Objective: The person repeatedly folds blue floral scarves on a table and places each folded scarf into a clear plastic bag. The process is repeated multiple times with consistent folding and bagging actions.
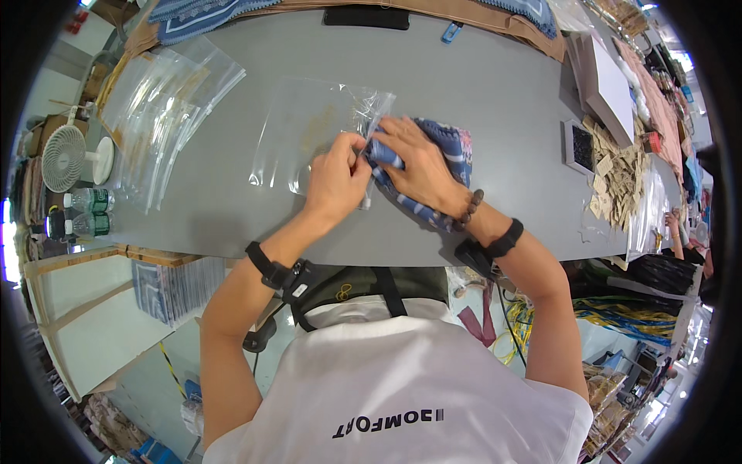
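Note:
My left hand (341, 174) pinches the open edge of a clear plastic zip bag (295, 130) that lies flat on the grey table. Beside it, my right hand (420, 165) grips a folded blue patterned cloth (458, 139) with white stripes and a floral corner. The cloth's near-left end meets the bag's mouth; whether any of it is inside cannot be made out. My fingers cover part of both the cloth and the bag's edge.
A fanned stack of clear zip bags (168, 110) lies left, near a small white fan (64, 156) and water bottles (93, 200). Right are a white box (606, 87), a small open box (577, 145) and loose tags (620, 174). A phone (366, 17) and blue cutter (451, 32) lie at the far edge.

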A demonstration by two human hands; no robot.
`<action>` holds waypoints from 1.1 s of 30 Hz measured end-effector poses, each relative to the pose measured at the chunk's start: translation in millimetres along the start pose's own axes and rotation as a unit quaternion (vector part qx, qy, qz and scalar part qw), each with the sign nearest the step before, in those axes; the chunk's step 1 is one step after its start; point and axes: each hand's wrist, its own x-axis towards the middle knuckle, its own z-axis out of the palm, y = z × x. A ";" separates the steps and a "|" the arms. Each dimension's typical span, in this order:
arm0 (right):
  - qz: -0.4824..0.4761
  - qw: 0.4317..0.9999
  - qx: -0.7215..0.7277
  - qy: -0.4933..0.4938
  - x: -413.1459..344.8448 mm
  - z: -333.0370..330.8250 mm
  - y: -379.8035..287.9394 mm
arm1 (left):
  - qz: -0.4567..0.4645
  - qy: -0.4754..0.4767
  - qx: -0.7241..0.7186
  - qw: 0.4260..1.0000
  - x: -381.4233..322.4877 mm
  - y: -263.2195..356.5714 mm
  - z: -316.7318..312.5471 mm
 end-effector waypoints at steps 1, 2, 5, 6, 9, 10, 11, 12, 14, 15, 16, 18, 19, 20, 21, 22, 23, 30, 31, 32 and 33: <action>0.020 0.999 -0.032 -0.019 4.7 4.3 -0.4 | -0.002 0.013 -0.049 0.999 -9.7 3.7 1.3; 0.012 0.999 -0.048 -0.015 6.8 7.3 -2.1 | -0.039 0.003 -0.090 0.995 -13.8 6.4 0.0; -0.011 0.995 -0.092 -0.038 9.1 14.3 -9.1 | 0.048 0.001 -0.036 0.998 -8.9 6.3 -17.8; -0.019 0.993 -0.105 -0.049 8.3 14.9 -12.4 | 0.107 0.043 0.031 0.993 6.2 2.1 -27.8; -0.076 0.986 -0.095 -0.110 6.7 14.3 -24.8 | 0.105 0.063 0.085 0.989 42.6 -14.0 -53.0; -0.109 0.982 -0.077 -0.134 7.1 14.6 -29.2 | 0.069 0.015 0.092 0.993 48.9 -18.9 -62.3; -0.137 0.978 -0.058 -0.148 8.4 16.6 -33.8 | 0.054 -0.043 0.095 0.993 53.3 -22.1 -66.4; -0.158 0.971 0.000 -0.180 6.9 18.6 -39.9 | 0.001 -0.092 0.118 0.989 55.5 -23.3 -65.0; -0.195 0.954 0.031 -0.228 7.8 40.8 -57.6 | 0.102 -0.140 0.070 0.982 49.5 -21.2 -60.5; -0.210 0.945 0.051 -0.244 9.6 55.6 -65.9 | 0.143 -0.163 0.047 0.975 43.4 -17.3 -54.2; -0.167 0.950 0.084 -0.251 13.3 70.1 -72.0 | 0.182 -0.191 0.021 0.964 36.1 -12.8 -50.6; -0.071 0.944 0.142 -0.290 21.5 93.1 -76.8 | 0.184 -0.114 0.021 0.976 20.7 -4.4 -53.7; -0.093 0.963 0.119 -0.222 25.2 97.2 -72.6 | 0.195 -0.070 0.014 0.978 12.4 -0.7 -58.3; -0.102 0.974 0.085 -0.183 30.9 96.4 -63.4 | 0.231 0.056 0.063 0.969 1.2 2.7 -63.1; -0.110 0.983 0.051 -0.136 36.3 92.1 -53.0 | 0.173 0.089 0.116 0.974 -12.4 4.5 -70.9; -0.083 0.994 0.016 -0.070 36.6 85.4 -45.6 | 0.096 0.110 0.171 0.974 -28.5 5.5 -83.3; -0.052 0.998 -0.019 0.003 35.4 76.3 -39.0 | -0.004 0.126 0.230 0.965 -40.8 5.2 -90.7; 0.027 0.999 -0.025 -0.039 17.3 31.6 -30.1 | -0.173 -0.038 -0.148 0.973 -59.8 -14.8 -54.3; 0.045 0.996 -0.061 -0.054 17.7 29.5 -30.2 | -0.202 -0.052 -0.139 0.968 -60.2 -14.8 -46.8; 0.049 0.992 -0.099 -0.052 19.2 28.9 -30.3 | -0.200 -0.064 -0.146 0.967 -61.3 -13.5 -39.5; 0.071 0.986 -0.139 -0.062 22.0 29.3 -30.4 | -0.200 -0.072 -0.148 0.966 -62.7 -10.5 -33.5</action>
